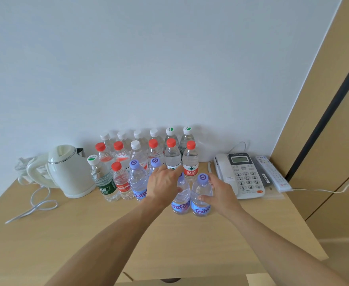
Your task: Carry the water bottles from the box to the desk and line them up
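Most of the job looks done. On the desk [56, 234], bottles stand in rows against the wall at 12 o'clock: a back row of white- and green-capped ones, a second row mostly red-capped, and a front row that starts at 10 o'clock with a green-label bottle [103, 180], then a red-label bottle [122, 181], then purple-capped ones.

Both hands are at the front row's 3 o'clock end. The right hand [219, 191] wraps the end bottle [201, 195], thumb on its near side and fingers round the far side; it stands upright on the desk. The left hand [164, 183] covers the next bottle [181, 198], which touches the end one; its fingers curl round the upper body, though I cannot tell how firmly. Both bottles sit nearer the viewer than the rest of the front row, so by my judgement they are only now being set or nudged into line.

What is left: push these two back level with the row. The box is not clearly in view; a cardboard edge [190, 277] shows at 6 o'clock, so I cannot tell whether more bottles remain.

A kettle [70, 172] stands at 9 o'clock, a phone [241, 174] at 3.
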Demonstrator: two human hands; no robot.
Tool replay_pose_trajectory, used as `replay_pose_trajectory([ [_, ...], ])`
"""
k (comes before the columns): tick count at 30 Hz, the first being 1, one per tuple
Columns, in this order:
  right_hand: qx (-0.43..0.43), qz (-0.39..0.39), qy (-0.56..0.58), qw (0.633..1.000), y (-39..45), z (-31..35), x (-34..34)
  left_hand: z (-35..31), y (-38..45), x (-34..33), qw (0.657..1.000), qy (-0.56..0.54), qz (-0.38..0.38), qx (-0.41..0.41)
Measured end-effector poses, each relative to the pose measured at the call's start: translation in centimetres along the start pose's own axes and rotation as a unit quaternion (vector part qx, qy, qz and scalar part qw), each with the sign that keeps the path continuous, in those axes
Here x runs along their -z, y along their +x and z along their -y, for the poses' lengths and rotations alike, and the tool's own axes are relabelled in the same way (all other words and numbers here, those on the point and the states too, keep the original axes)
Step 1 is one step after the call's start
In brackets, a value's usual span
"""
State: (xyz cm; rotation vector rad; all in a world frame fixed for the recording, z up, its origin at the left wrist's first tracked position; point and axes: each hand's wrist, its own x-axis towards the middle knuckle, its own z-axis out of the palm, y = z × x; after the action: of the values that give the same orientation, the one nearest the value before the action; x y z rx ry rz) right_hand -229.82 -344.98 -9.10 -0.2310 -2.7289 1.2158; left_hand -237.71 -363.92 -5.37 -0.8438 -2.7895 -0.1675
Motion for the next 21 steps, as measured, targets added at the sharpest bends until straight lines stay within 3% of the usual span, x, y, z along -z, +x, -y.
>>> replay_pose_trajectory([
  [12, -0.007, -0.007, 0.003, 1.000, -0.4, 0.6, -0.3, -0.7, 4.1, 1.2, 0.996, 0.028, 0.052, 0.061],
  [21, -0.006, -0.011, 0.002, 1.000, -0.3, 0.4, -0.6, 0.0, 6.6, 2.3, 0.992, -0.032, 0.109, 0.052],
])
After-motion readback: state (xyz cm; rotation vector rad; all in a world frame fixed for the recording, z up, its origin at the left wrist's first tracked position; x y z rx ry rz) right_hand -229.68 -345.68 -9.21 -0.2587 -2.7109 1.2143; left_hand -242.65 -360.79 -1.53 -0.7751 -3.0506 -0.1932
